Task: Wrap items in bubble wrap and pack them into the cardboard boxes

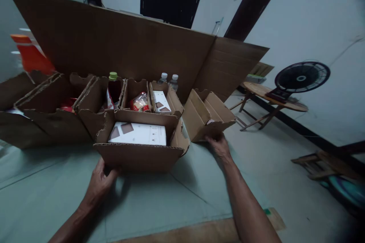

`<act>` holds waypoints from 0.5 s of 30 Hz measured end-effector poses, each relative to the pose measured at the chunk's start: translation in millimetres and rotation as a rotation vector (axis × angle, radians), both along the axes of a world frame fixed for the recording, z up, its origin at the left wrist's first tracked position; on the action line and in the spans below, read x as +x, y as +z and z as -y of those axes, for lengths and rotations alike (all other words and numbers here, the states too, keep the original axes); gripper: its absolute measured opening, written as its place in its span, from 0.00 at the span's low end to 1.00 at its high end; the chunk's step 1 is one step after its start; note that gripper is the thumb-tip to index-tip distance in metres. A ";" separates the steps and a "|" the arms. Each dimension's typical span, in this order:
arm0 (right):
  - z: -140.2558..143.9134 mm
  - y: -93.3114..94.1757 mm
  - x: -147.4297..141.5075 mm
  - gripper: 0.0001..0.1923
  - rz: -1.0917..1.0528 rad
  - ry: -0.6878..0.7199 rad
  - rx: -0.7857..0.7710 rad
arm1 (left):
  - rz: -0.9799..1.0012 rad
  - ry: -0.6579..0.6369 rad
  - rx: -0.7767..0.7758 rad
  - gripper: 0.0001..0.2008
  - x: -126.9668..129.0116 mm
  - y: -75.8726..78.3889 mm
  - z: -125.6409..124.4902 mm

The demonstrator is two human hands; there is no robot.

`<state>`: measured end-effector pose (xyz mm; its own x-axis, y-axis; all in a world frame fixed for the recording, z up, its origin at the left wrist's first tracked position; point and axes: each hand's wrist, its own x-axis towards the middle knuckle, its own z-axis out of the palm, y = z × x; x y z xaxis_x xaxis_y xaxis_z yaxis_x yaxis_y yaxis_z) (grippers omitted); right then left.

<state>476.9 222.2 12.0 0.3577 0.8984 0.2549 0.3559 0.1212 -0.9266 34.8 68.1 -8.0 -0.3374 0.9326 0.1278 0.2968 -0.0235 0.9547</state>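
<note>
In front of me is a cardboard box [139,157] with a white printed carton [139,133] inside. My left hand [101,182] grips this box at its lower left corner, thumb in front and the other fingers partly hidden at the side. To the right stands a smaller divided cardboard box [196,117]. My right hand [219,147] has hold of its lower front edge, with some fingertips out of sight beneath it. A bit of something pale shows inside that box, too little to name.
Behind is a row of cardboard bins [54,125] with a green-capped bottle [113,76], a red snack packet [139,101] and another white carton [161,101]. A tall cardboard panel [128,41] backs them. A fan [302,78] stands on a wooden table [262,90] at right.
</note>
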 end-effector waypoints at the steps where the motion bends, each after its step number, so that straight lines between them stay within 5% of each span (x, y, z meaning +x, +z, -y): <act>1: 2.2 3.1 -1.2 0.38 0.002 -0.010 0.002 | -0.001 -0.001 -0.007 0.22 0.0 1.7 0.3; 8: 47.8 27.8 -11.3 0.28 -0.018 -0.156 0.013 | 0.066 0.020 0.008 0.21 4.5 7.6 -0.9; 11: 43.9 29.9 -49.7 0.28 -0.053 -0.001 -0.010 | 0.094 0.015 0.029 0.21 6.9 7.0 -3.5; 15: 3.6 26.8 -125.7 0.36 -0.141 0.229 -0.027 | 0.132 0.003 0.063 0.23 7.2 6.4 -4.3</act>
<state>351.2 218.7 38.8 0.1747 0.9657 0.1920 0.1891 0.1584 -0.9691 42.0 72.5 -1.7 -0.3583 0.9229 0.1408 0.1687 -0.0843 0.9821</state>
